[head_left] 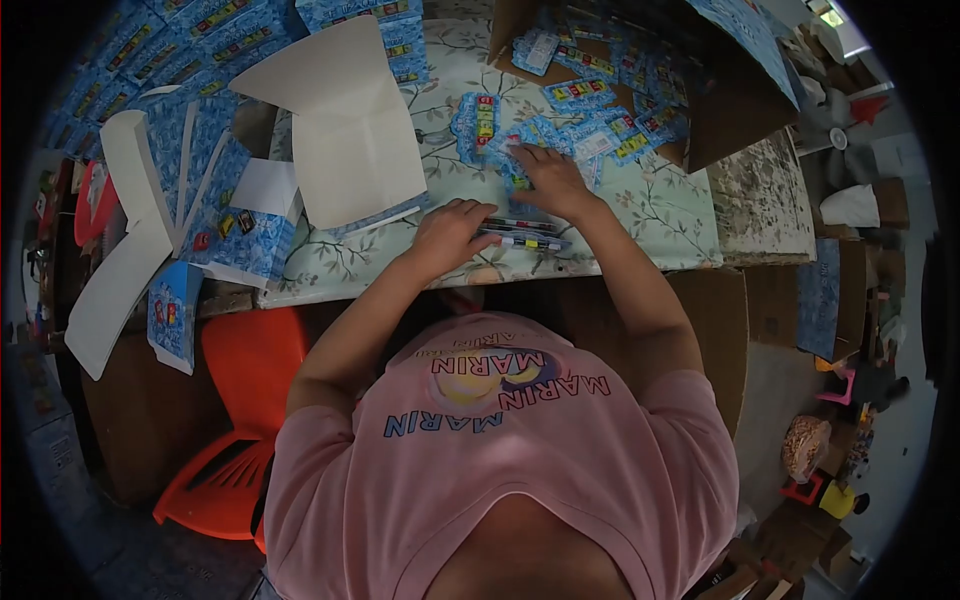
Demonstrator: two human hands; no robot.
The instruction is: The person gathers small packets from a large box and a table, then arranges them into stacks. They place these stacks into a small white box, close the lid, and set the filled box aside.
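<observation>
My left hand (pixel 453 237) is at the table's front edge, its fingers and thumb around the left end of a small stack of blue packs (pixel 525 238) seen edge-on. Just above that stack, my right hand (pixel 550 180) reaches over loose blue packs, fingers bent; whether it grips one of them is hidden. More blue packs with coloured pieces (pixel 485 125) lie beyond my hands, spreading toward a tipped cardboard box (pixel 735 90). An open white-lined box (pixel 360 165) stands left of my left hand.
Flat blue cartons (pixel 235 230) lean at the left, and stacked blue boxes (pixel 190 45) rise behind them. An orange chair (pixel 255 370) stands below the table's left side. The floral tablecloth (pixel 650 215) ends beside a worn table surface (pixel 765 205).
</observation>
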